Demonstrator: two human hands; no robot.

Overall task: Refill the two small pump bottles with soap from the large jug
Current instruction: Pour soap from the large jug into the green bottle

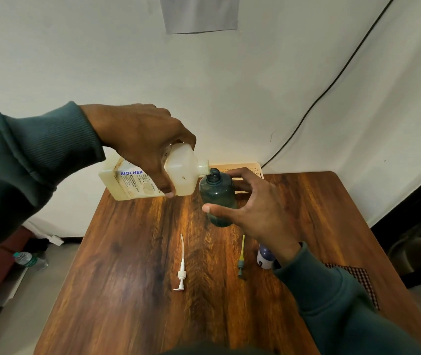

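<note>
My left hand (143, 142) grips the large cream jug (178, 172) from above and holds it tipped on its side, spout to the right. The spout sits right over the open neck of a small blue-green bottle (217, 198). That bottle is lifted off the wooden table (127, 278) in my right hand (253, 208), thumb in front, fingers behind. A white pump head (180, 275) with its tube lies on the table. To its right lies a yellow and grey pump (241, 260). A second small bottle, white and blue (264, 256), stands partly hidden behind my right wrist.
A cream plastic basket (240, 166) stands at the back edge of the table behind the bottle. A checked cloth (358, 278) lies at the table's right side. A black cable runs down the wall. On the floor at left lies a water bottle (25, 260).
</note>
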